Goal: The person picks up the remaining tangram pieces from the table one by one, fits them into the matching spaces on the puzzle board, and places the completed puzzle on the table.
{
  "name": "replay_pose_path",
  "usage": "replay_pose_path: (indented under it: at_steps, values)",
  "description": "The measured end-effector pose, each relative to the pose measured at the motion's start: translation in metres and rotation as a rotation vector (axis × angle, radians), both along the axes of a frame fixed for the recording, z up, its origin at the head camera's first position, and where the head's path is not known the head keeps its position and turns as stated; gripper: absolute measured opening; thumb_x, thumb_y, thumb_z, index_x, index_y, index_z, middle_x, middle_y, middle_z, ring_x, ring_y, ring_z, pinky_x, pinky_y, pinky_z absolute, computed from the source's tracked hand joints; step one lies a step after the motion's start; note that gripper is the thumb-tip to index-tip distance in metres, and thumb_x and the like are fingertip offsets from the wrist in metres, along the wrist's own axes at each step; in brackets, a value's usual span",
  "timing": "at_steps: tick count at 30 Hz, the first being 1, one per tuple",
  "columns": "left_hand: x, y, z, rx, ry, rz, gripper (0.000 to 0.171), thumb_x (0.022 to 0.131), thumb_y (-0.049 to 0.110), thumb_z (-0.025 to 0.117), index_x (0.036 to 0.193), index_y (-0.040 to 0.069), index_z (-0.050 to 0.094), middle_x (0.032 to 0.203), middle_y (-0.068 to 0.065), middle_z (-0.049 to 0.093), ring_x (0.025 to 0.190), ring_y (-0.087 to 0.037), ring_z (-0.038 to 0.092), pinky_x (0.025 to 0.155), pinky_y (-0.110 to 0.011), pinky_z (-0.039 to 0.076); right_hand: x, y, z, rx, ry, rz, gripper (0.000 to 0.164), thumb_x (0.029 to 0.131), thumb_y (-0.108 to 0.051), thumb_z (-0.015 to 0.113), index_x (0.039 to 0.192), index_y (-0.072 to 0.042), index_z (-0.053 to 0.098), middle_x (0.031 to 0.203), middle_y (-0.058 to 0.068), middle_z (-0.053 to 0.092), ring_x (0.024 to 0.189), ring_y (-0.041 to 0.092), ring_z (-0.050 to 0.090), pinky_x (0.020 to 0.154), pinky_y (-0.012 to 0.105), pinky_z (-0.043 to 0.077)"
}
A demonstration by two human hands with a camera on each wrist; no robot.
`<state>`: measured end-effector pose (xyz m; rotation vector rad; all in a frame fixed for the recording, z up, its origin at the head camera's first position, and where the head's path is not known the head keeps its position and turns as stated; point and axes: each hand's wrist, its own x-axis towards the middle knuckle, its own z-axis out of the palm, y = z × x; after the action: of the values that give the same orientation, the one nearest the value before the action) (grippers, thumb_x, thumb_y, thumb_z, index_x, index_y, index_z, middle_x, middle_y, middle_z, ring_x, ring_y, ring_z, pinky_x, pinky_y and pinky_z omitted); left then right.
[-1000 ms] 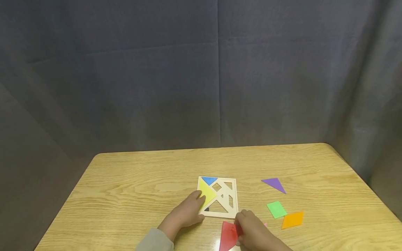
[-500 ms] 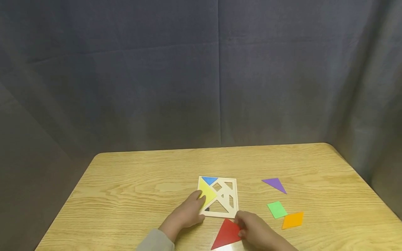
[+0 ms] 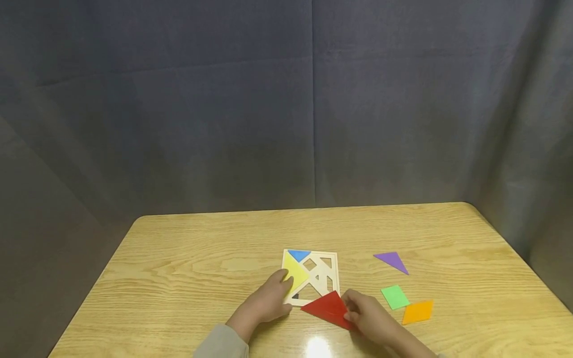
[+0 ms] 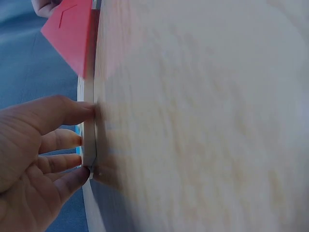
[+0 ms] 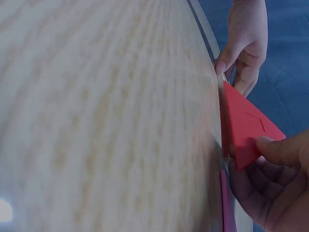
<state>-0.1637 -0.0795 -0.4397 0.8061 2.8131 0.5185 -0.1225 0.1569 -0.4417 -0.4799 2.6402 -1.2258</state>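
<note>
The right hand (image 3: 371,318) is pinching a flat red triangle (image 3: 329,309) at the puzzle board (image 3: 319,285)'s near edge; both wrist views are showing a bent line (image 5: 261,121) on its face. The left hand (image 3: 268,298) is holding the board's left side. Only the right wrist view is revealing a pink piece (image 5: 225,203); the head view alone is showing purple (image 3: 394,261), green (image 3: 395,297) and orange (image 3: 418,312) pieces right of the board.

Curtained-off workspace: wooden table (image 3: 201,253), dark drapes (image 3: 224,124) (sides too).

Right fingers (image 3: 349,297) pinch the red triangle (image 3: 330,309).
</note>
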Motion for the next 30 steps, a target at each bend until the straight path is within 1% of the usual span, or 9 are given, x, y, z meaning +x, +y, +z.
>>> replay_pose_path:
  at_steps: [3,7,10,13,17,20,25,30]
  values:
    - [0.0,0.0,0.0,0.0,0.008,-0.004,0.056,0.074,0.014,0.063,0.122,-0.007,0.044,0.129,-0.021,0.032,0.12,-0.031,0.029,0.096,-0.036,0.029,-0.003,0.0,0.001,0.003,0.023,-0.035,0.014,0.079,-0.002,0.058,0.092,-0.006,0.053,0.076,-0.002,0.054,0.069,0.014,0.047,0.059,0.025,0.043]
    - [0.001,-0.001,0.0,0.006,0.011,-0.004,0.056,0.074,0.015,0.063,0.122,-0.007,0.044,0.13,-0.021,0.032,0.121,-0.03,0.028,0.096,-0.036,0.029,-0.009,-0.001,0.002,-0.005,0.046,-0.09,0.018,0.079,-0.002,0.057,0.096,-0.005,0.053,0.073,-0.003,0.051,0.065,0.013,0.045,0.056,0.022,0.041]
    - [0.001,-0.001,-0.001,0.015,0.012,-0.003,0.056,0.074,0.014,0.063,0.122,-0.007,0.044,0.13,-0.021,0.031,0.121,-0.031,0.028,0.096,-0.036,0.028,-0.013,-0.004,0.001,-0.011,0.056,-0.123,0.019,0.079,-0.001,0.058,0.096,-0.006,0.053,0.071,-0.004,0.05,0.063,0.012,0.044,0.055,0.022,0.04]
    - [0.001,0.0,-0.001,0.022,0.009,-0.002,0.056,0.074,0.013,0.063,0.122,-0.007,0.043,0.13,-0.022,0.031,0.121,-0.031,0.028,0.096,-0.036,0.028,-0.016,-0.007,0.001,-0.012,0.079,-0.137,0.019,0.078,0.0,0.058,0.096,-0.006,0.054,0.07,-0.003,0.05,0.064,0.013,0.044,0.056,0.023,0.041]
    - [0.002,0.001,-0.002,0.032,-0.011,0.007,0.056,0.074,0.011,0.061,0.123,-0.007,0.042,0.132,-0.021,0.029,0.122,-0.03,0.026,0.097,-0.037,0.028,-0.018,-0.01,0.0,-0.006,0.102,-0.147,0.019,0.078,0.0,0.059,0.095,-0.006,0.055,0.072,-0.003,0.052,0.066,0.012,0.047,0.058,0.025,0.042]
    - [0.002,0.001,-0.002,0.041,-0.035,0.022,0.056,0.075,0.01,0.06,0.125,-0.006,0.041,0.133,-0.021,0.027,0.123,-0.03,0.024,0.097,-0.037,0.027,-0.02,-0.013,0.0,-0.005,0.102,-0.155,0.019,0.077,0.001,0.059,0.094,-0.007,0.056,0.072,-0.003,0.052,0.066,0.012,0.047,0.058,0.025,0.042]
    - [0.003,0.002,-0.001,0.042,-0.049,0.038,0.057,0.074,0.01,0.061,0.125,-0.006,0.04,0.134,-0.021,0.026,0.123,-0.031,0.024,0.096,-0.037,0.029,-0.023,-0.014,0.0,-0.014,0.098,-0.133,0.019,0.076,0.002,0.059,0.093,-0.007,0.056,0.068,-0.003,0.047,0.061,0.012,0.042,0.054,0.023,0.039]
    - [0.003,0.003,-0.001,0.034,-0.046,0.047,0.058,0.074,0.011,0.061,0.125,-0.006,0.04,0.133,-0.021,0.026,0.123,-0.03,0.025,0.096,-0.037,0.029,-0.025,-0.015,-0.001,-0.013,0.084,-0.114,0.02,0.077,0.003,0.058,0.094,-0.007,0.057,0.067,-0.003,0.048,0.059,0.011,0.042,0.05,0.022,0.039]
